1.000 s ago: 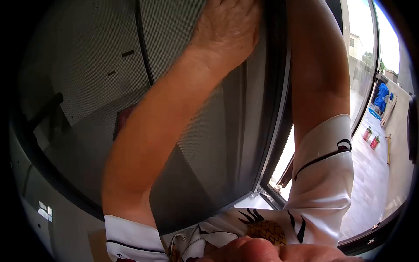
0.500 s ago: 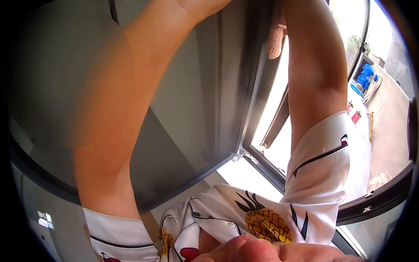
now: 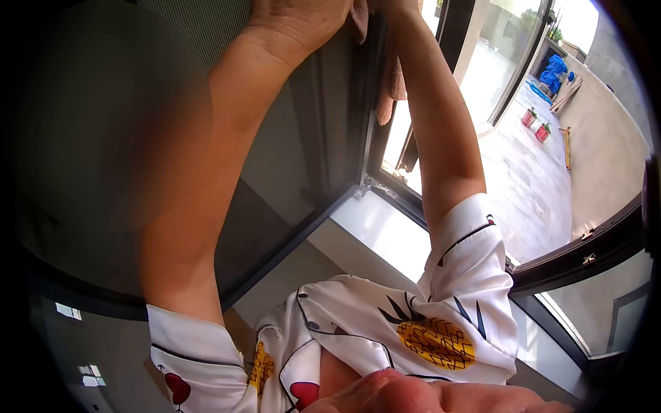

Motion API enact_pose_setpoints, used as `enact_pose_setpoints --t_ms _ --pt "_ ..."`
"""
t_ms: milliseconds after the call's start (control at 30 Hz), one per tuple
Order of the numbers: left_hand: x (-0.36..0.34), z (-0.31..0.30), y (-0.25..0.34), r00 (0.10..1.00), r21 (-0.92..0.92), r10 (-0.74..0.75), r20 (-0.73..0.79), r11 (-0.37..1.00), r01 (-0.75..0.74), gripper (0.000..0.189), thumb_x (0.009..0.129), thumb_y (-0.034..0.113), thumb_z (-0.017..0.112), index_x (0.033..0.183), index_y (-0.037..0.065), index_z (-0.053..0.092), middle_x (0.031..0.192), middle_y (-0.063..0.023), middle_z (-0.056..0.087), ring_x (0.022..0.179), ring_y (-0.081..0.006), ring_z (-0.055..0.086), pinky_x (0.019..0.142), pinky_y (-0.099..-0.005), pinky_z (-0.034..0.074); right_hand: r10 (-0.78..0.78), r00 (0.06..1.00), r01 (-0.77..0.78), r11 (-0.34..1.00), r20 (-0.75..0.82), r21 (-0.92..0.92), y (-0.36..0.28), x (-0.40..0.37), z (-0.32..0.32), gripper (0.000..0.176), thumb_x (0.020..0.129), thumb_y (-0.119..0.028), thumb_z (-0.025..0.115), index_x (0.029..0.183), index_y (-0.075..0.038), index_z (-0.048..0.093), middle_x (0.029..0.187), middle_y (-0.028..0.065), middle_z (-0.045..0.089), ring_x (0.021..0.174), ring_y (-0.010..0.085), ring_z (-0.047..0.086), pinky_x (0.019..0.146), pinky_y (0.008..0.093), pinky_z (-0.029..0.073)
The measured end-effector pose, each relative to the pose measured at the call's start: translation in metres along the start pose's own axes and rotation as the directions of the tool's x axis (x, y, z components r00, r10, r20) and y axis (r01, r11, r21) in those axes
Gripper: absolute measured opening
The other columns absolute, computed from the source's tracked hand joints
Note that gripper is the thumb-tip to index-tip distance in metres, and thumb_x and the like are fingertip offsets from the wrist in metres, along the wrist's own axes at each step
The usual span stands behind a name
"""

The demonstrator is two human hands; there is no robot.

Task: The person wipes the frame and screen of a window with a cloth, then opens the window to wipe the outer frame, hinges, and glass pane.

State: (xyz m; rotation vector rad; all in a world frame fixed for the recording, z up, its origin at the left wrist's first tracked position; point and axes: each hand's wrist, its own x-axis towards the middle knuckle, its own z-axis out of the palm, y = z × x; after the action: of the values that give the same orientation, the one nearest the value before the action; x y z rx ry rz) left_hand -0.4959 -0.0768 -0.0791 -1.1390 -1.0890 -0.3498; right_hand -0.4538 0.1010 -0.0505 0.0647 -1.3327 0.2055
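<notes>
My left hand [image 3: 299, 20] is at the top edge, in front of a dark mesh screen panel [image 3: 296, 165]. Its fingers look curled and are partly cut off, with a bit of pinkish-brown cloth showing beside them. Close to it, my right hand [image 3: 398, 5] is almost wholly out of frame, so its fingers are hidden. More of the cloth [image 3: 391, 96] hangs below the right wrist, beside the dark window frame [image 3: 372, 141].
Clear plastic [image 3: 372, 187] shows at the frame's lower corner, above a white sill [image 3: 385, 224]. Outside, right, are a tiled terrace [image 3: 509, 179], red pots [image 3: 542, 132], a blue bundle [image 3: 553, 72] and a beige wall [image 3: 606, 138].
My left hand has come further into view and my right forearm has shifted left, bringing both hands closer together. The hanging cloth appears lower and further left; the whole view has shifted too.
</notes>
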Motion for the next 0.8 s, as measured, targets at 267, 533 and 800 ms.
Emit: enact_pose_setpoints --t_ms 267,533,800 --pt "-0.057 -0.001 0.04 0.993 -0.184 -0.014 0.119 0.982 0.036 0.037 0.089 0.019 0.05 0.119 0.002 0.063 0.13 -0.0137 0.059 0.131 -0.0258 0.047 0.116 -0.0456 0.025 0.195 0.977 -0.184 0.976 0.092 -0.115 -0.002 -0.168 -0.046 0.022 0.094 -0.014 0.061 0.112 -0.001 0.061 0.107 0.0146 0.064 0.101 0.031 0.058 0.093 0.0405 0.044" --pt "-0.119 -0.015 0.081 0.969 -0.31 0.018 0.248 0.949 0.062 0.036 0.084 0.015 0.055 0.116 0.001 0.063 0.129 -0.0136 0.059 0.13 -0.0261 0.047 0.116 -0.0455 0.027 0.528 0.823 -0.455 0.834 0.21 -0.311 -0.022 -0.331 -0.102 0.028 0.089 -0.022 0.061 0.111 -0.005 0.063 0.109 0.0172 0.063 0.106 0.0381 0.056 0.095 0.0447 0.042" --pt "-0.149 -0.016 0.103 0.922 -0.309 0.07 0.38 0.949 0.055 0.036 0.089 0.019 0.059 0.123 0.006 0.059 0.135 -0.0091 0.054 0.131 -0.0241 0.046 0.113 -0.0433 0.032 0.639 0.528 -0.051 0.682 0.56 -0.73 -0.043 -0.425 -0.15 0.03 0.082 -0.024 0.062 0.107 -0.007 0.063 0.117 0.017 0.059 0.119 0.0365 0.05 0.104 0.0441 0.037"
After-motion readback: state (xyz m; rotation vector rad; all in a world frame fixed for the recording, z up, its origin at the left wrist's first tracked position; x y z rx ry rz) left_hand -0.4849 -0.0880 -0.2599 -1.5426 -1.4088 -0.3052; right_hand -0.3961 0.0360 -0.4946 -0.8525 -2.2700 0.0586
